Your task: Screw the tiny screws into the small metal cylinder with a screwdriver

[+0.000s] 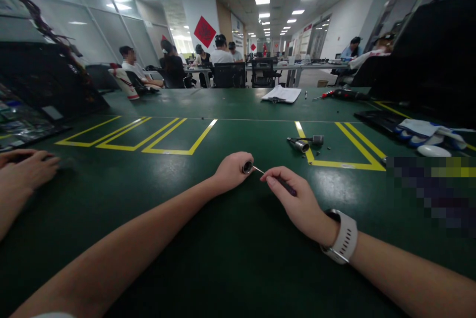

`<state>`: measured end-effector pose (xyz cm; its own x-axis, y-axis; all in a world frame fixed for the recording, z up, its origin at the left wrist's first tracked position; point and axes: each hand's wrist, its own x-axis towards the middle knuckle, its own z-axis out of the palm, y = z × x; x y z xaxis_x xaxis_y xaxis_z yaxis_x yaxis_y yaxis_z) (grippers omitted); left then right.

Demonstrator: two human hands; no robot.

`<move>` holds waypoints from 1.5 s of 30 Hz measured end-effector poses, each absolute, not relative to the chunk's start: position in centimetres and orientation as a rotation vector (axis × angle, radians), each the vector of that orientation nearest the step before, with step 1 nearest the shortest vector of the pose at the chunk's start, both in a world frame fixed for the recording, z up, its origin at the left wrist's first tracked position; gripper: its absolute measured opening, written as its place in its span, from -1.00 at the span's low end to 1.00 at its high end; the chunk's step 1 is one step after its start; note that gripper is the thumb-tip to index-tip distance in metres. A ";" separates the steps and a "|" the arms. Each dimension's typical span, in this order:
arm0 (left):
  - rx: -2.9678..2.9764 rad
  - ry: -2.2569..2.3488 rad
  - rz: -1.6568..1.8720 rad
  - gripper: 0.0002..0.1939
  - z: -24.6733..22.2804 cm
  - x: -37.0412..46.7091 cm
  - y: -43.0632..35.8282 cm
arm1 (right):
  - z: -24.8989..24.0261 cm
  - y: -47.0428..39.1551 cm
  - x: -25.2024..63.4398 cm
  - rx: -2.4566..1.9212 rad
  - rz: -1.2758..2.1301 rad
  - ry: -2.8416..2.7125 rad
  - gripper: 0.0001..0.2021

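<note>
My left hand [232, 172] is closed around a metal cylinder [247, 167], its round open end facing me, just above the green table [178, 238]. In my right hand [293, 199], a thin screwdriver [289, 189] with a dark handle is pinched between thumb and fingers. Its metal shaft points left and reaches the cylinder's edge; whether the tip touches it cannot be made out. Beyond my right hand lie two more metal cylinders with stems, one [301, 146] nearer and one [318, 140] to its right, with small dark bits around them.
Yellow tape [167, 152] marks boxes on the table. Another person's hands [33, 169] rest at the left edge. A clipboard with papers [281, 94], a red-black tool [345, 94], a glove [427, 132] and a white oval object [434, 151] lie farther right. People sit behind.
</note>
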<state>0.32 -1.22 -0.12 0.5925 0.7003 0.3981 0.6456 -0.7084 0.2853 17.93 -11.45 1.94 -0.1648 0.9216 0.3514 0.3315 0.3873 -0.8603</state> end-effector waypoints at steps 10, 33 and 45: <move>2.807 1.085 0.757 -0.86 -0.1 0.6 -1.3 | 1.5 -11.5 17.9 -1.078 0.576 -1.894 -0.87; 2.764 0.985 0.778 -0.86 -0.5 1.1 -1.7 | 0.7 -11.1 18.4 -1.097 0.818 -1.648 -0.84; 2.836 0.862 0.759 -0.82 -0.5 1.0 -2.0 | 0.1 -9.4 19.0 -0.935 1.347 -1.142 -0.84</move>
